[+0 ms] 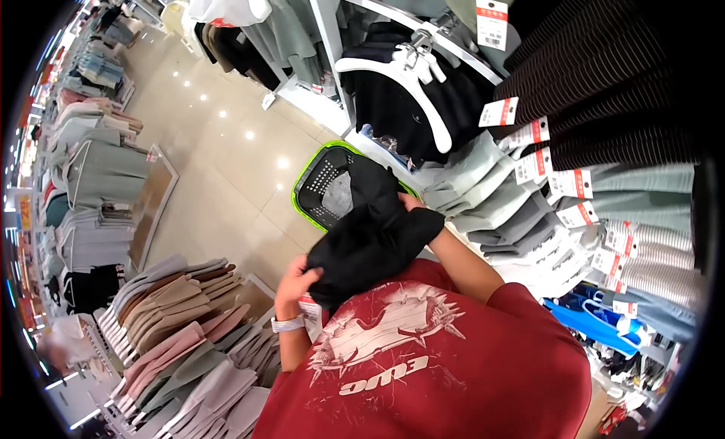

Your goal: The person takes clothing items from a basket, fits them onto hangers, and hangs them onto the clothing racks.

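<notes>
A black garment (370, 246) is bunched up between my two hands in front of my chest. My left hand (296, 284) is closed on its left edge, and a white and red tag (310, 307) hangs just below that hand. On the far side, my right hand (411, 201) grips the cloth, its fingers partly covered by the folds. Beyond the garment, a dark shopping basket (308, 174) with a bright green rim stands on the floor. Part of the black cloth hangs over the basket, and something pale grey (338, 193) shows inside it.
A white hanger (419, 99) hangs before black tops (377, 99) on a rack ahead. Tagged clothes (521, 220) line my right side. A rack of beige and pink tops (189, 310) stands at my left. Tiled floor (226, 152) runs between the displays.
</notes>
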`<move>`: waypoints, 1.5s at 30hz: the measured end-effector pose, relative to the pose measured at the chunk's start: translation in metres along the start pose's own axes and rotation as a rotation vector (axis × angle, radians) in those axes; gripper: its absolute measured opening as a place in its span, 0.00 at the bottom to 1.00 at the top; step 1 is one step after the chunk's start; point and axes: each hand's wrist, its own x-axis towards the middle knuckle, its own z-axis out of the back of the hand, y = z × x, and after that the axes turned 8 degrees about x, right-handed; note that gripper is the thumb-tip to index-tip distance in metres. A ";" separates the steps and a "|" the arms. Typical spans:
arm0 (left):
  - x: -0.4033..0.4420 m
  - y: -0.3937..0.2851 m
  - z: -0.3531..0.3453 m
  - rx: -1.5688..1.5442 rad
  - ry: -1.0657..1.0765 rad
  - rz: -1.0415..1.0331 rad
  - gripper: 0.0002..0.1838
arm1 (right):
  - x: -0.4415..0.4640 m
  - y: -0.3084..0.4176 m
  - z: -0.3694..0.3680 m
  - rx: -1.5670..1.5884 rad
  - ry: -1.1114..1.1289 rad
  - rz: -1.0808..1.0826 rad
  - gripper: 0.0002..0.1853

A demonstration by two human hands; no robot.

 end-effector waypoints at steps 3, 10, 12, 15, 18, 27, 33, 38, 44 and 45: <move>-0.013 -0.031 0.005 -0.313 -0.302 -0.046 0.16 | -0.012 -0.001 0.005 -0.023 0.043 0.016 0.18; 0.026 -0.093 -0.029 -0.509 -0.221 -0.052 0.16 | -0.073 -0.011 -0.036 0.015 0.146 0.019 0.17; 0.044 -0.091 -0.034 -0.490 -0.150 -0.040 0.12 | -0.072 -0.012 -0.030 -0.277 -0.070 0.133 0.20; 0.062 -0.103 -0.051 -0.544 -0.185 0.022 0.10 | -0.095 -0.016 -0.047 -0.891 -0.240 0.807 0.24; 0.071 -0.114 -0.063 -0.617 -0.195 0.096 0.09 | -0.158 -0.003 -0.100 -0.862 0.167 0.780 0.33; 0.078 -0.103 -0.057 -0.672 -0.194 0.183 0.11 | -0.143 -0.018 -0.124 -0.706 0.305 0.890 0.14; 0.080 -0.087 -0.036 -0.755 -0.162 0.189 0.12 | -0.143 -0.001 -0.130 -0.076 0.320 0.477 0.11; 0.075 -0.070 -0.022 -0.929 -0.157 0.275 0.11 | -0.144 0.011 -0.127 -0.037 0.292 0.445 0.12; 0.071 -0.056 -0.021 -0.910 -0.132 0.209 0.11 | -0.155 0.026 -0.122 0.015 0.254 0.393 0.12; 0.072 -0.054 -0.023 -0.891 -0.180 0.198 0.11 | -0.154 0.027 -0.118 -0.006 0.220 0.387 0.13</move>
